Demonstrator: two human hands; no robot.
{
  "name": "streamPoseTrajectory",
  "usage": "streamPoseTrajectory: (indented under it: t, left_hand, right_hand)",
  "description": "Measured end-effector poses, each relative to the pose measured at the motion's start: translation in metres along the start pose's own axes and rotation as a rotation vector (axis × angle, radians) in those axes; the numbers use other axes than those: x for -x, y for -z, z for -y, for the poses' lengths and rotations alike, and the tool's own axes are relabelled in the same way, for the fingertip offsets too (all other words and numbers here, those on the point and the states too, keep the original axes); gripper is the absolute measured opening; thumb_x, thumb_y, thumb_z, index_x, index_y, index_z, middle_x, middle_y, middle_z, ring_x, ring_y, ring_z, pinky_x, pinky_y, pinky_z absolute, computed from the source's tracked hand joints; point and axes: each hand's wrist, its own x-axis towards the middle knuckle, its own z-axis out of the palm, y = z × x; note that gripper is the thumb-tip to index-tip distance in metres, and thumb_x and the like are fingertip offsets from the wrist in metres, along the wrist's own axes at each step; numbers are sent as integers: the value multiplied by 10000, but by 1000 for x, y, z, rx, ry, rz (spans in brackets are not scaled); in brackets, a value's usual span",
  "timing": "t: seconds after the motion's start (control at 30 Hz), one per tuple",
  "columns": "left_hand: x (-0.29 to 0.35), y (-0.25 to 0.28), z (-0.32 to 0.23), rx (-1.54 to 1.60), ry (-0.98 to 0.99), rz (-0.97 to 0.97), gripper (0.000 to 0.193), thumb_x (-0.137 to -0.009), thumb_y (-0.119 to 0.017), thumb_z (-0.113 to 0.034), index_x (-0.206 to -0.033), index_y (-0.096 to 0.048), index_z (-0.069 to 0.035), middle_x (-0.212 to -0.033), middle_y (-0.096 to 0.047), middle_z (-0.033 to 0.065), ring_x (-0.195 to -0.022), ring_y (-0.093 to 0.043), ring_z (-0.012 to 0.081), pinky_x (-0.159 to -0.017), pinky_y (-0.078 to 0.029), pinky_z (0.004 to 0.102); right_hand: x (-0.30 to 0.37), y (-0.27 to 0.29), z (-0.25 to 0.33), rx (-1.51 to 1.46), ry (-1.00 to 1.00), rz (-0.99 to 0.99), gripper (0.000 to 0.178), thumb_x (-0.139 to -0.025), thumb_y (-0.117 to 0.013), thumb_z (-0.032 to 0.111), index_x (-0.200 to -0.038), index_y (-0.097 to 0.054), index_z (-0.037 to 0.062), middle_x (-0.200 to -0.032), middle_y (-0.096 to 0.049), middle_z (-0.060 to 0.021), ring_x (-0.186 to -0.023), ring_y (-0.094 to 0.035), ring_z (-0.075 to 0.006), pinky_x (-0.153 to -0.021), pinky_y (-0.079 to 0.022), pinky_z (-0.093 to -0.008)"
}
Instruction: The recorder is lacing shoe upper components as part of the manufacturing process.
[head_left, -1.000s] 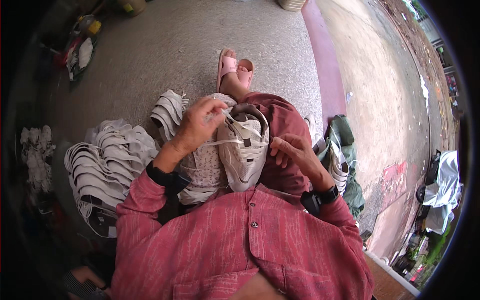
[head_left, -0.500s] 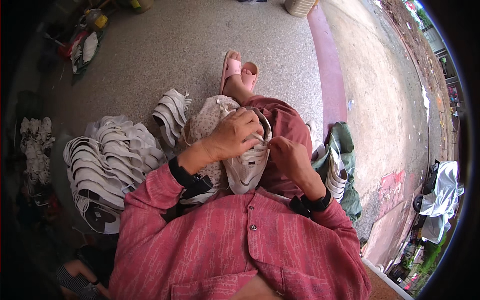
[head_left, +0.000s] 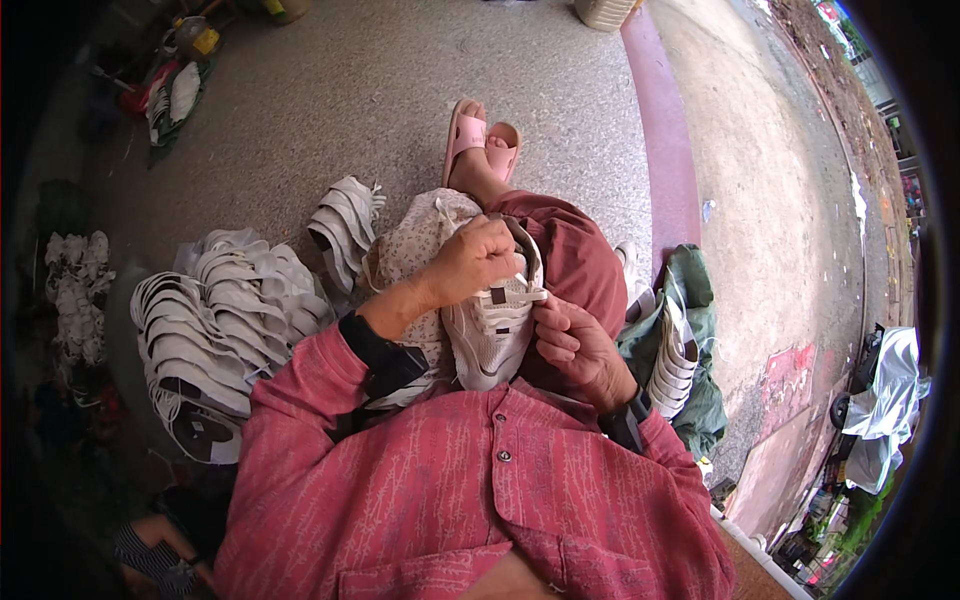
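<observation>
Pinching one lace [head_left: 526, 296] (right) and curled, grip unclear (left), two hands [head_left: 475, 260] [head_left: 578, 348] touch one shoe [head_left: 489, 352]

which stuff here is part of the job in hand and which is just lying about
In the job:
pale shoe, under the left hand
white lace, at the right hand
probably the stacked pale shoe pieces at left, similar in look

Apparently just lying about:
silver sheet, far right
ribbed pale container, top edge

One bare left hand [head_left: 470, 262], one bare right hand [head_left: 580, 350], one white mesh shoe upper [head_left: 492, 352], stacked white shoe uppers [head_left: 200, 335] too overlapped to count, two pink open-toed sandals [head_left: 468, 133].
</observation>
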Motion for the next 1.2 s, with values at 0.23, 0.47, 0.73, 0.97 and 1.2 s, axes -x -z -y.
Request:
streamPoseTrajectory:
  t: [0.23, 0.47, 0.73, 0.97, 1.2]
  left_hand:
    - [-1, 17, -13, 1062, 534, -45, 217, -933, -634, -243, -865, -627, -37, -815, -526, -54, -756, -511, 53, -731, -431, 220]
    - [13, 32, -30, 208, 227, -78, 256, -917, -633, -271, -1064, -626, -62, -1054, -562, 60, -1029, -515, 195, -907, -403, 324]
    - [29, 35, -41, -129, 18, -73, 357, -783, -679, -71, -1136, -627, -84, -1156, -593, 96, -1158, -521, 297, -1030, -374, 410]
    - [10, 12, -23, -171, -144, -44, 250, -772, -700, -78, -1013, -632, -82, -1069, -601, 73, -1069, -554, 286, -964, -406, 407]
    - [6, 5, -10, -77, -68, -11, 176, -840, -682, -186, -859, -586, -40, -950, -574, 77, -957, -559, 273, -882, -420, 383]
  right_hand:
    - [3, -21, 7, 761, 211, -335, 164, -1001, -509, 167, -1023, -588, 25, -727, -518, -5, -495, -428, -58, -428, -360, -204]
    - [-12, -56, 22, 1979, 781, -92, 162, -892, -636, 82, -1043, -611, 30, -953, -575, -75, -765, -608, -232, -638, -488, -339]
    - [-14, -54, 35, 2237, 613, 77, 95, -877, -598, 53, -971, -591, 62, -922, -584, -89, -800, -630, -323, -678, -505, -395]
    - [-5, -49, 19, 2092, 489, 99, 117, -871, -614, 38, -949, -528, 31, -894, -563, -137, -821, -611, -335, -703, -487, -386]
    - [5, -59, 39, 2178, 650, -65, 179, -829, -623, -3, -1000, -628, 50, -911, -575, -100, -833, -605, -309, -734, -487, -359]
